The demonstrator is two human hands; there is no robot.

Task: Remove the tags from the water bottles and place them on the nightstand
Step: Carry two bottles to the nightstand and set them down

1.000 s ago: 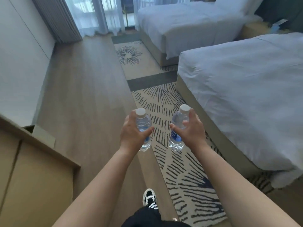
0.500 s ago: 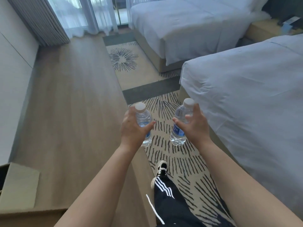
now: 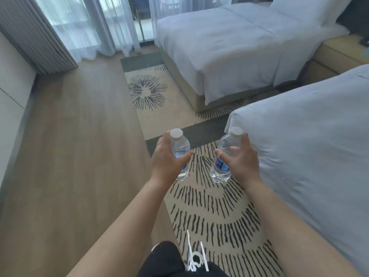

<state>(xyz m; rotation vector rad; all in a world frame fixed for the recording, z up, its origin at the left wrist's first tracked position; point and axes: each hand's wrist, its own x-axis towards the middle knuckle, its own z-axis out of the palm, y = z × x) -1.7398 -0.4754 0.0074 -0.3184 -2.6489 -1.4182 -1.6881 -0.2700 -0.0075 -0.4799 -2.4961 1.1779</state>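
My left hand (image 3: 166, 159) grips a small clear water bottle (image 3: 179, 145) with a white cap and a blue label, held upright out in front of me. My right hand (image 3: 242, 159) holds a second bottle (image 3: 223, 156) of the same kind, tilted slightly left, its blue label facing me. No tag shows on either bottle. The tan nightstand (image 3: 337, 53) stands at the far right between the two beds, partly cut off by the frame edge.
A near bed (image 3: 311, 140) with white linen fills the right side. A far bed (image 3: 223, 45) lies beyond it. A patterned rug (image 3: 211, 206) runs along the wooden floor (image 3: 79, 156). Curtains (image 3: 83, 27) hang at the back. My leg and shoe (image 3: 191, 260) are below.
I have walked forward along the rug; the cabinet and box at the left have dropped out of view and the far bed and nightstand are nearer. Both hands still hold their bottles.
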